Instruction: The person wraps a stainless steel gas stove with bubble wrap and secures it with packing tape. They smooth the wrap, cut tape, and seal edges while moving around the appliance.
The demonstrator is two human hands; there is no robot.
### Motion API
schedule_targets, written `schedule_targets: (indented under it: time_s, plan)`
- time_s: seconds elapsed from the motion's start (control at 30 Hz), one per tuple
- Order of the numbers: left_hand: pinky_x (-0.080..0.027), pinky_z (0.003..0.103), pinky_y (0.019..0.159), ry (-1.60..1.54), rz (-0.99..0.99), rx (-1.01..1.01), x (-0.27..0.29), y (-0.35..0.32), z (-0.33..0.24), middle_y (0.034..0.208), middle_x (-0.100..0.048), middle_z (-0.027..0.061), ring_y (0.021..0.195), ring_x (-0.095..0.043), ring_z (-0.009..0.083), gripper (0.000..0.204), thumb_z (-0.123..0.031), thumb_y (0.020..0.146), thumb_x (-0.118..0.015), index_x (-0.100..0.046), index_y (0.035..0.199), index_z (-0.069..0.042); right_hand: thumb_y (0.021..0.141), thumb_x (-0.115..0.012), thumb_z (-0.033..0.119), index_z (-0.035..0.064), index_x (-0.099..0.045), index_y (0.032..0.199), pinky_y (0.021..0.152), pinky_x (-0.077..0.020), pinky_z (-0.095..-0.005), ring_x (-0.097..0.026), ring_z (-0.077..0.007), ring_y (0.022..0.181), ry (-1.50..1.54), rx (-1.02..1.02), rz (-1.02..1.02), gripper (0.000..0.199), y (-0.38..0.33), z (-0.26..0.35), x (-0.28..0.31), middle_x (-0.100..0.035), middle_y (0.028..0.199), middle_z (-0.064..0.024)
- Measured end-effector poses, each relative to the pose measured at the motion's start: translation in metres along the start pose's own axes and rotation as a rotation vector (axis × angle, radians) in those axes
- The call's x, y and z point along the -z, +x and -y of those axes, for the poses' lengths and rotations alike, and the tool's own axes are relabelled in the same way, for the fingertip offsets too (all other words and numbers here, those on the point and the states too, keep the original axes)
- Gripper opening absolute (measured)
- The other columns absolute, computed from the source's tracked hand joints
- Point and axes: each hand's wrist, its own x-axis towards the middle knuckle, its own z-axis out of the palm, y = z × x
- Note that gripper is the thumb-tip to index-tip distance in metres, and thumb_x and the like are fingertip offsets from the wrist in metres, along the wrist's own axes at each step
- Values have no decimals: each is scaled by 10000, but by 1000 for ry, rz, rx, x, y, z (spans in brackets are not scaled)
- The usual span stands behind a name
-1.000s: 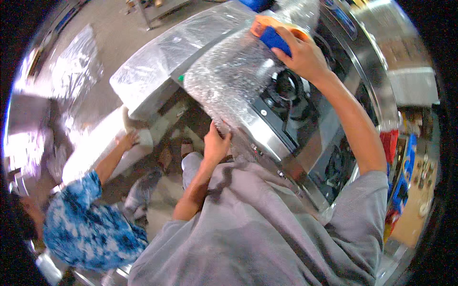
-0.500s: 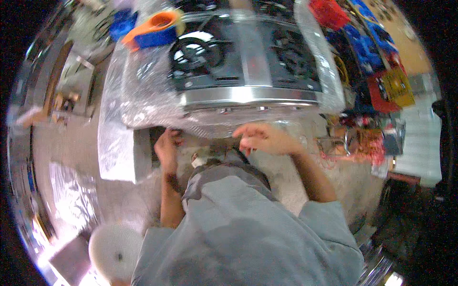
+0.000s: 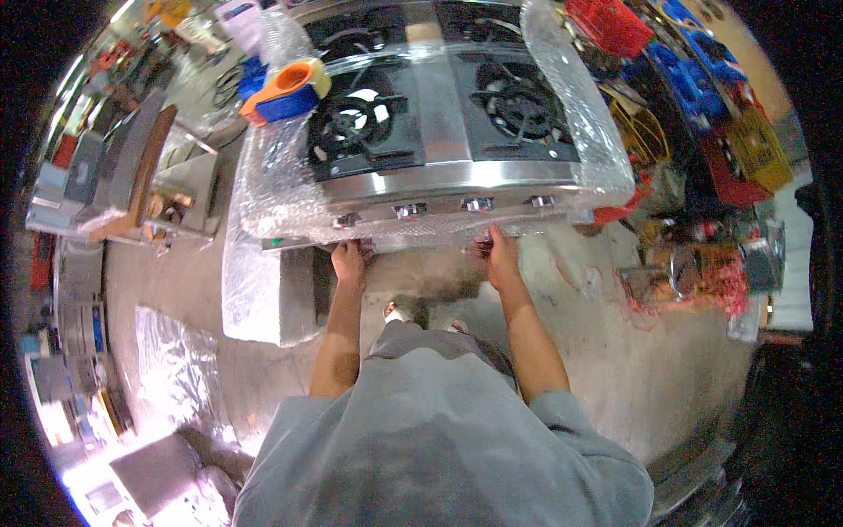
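Observation:
A gas stove (image 3: 443, 176) with black glass burner panels and a steel front stands before me, with clear bubble wrap (image 3: 285, 193) along its sides and under its knobs. My left hand (image 3: 349, 263) is closed at the lower front edge, its fingers curled on the bubble wrap there. To its right, my right hand (image 3: 500, 256) pinches the same low edge of the wrap, thumb uppermost. Fingertips of both hands are partly hidden. An orange tape dispenser (image 3: 285, 92) with a blue part rests on the wrap at the stove's far left corner.
A wrapped white block (image 3: 263, 299) stands below the stove's left side. Plastic sheeting (image 3: 180, 369) lies on the floor at left. Red crate (image 3: 610, 25), blue bins (image 3: 685, 79) and a yellow basket (image 3: 760, 149) line the right. Pink strapping (image 3: 685, 290) is heaped near them.
Both hands have come to the stove's lower front edge and closed there; the right was in the air with fingers apart. The knobs now show more clearly.

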Motion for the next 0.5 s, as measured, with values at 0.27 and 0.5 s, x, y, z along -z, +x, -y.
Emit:
schedule_targets:
  time_s: [0.27,0.5]
  plan:
    - [-535,311,644,-192,-217,-194,54,-76,-39,835,-688,128,736,-671,195,342,-263,1023,-481,-640,1057,39,996,-550,310,37,-659,1038,707,-500,-291,-626,-139,763,-396,-8,417,297,-95,62,-2,-664,854,-34]
    - [-478,316,716,174,-662,-551,113,-65,-159,907,-683,88,817,-608,166,293,-224,1001,-506,-657,1075,16,957,-637,289,-13,-638,1116,760,-509,-288,-632,-128,825,-722,728,711,342,-80,180,-194,-689,895,-57]
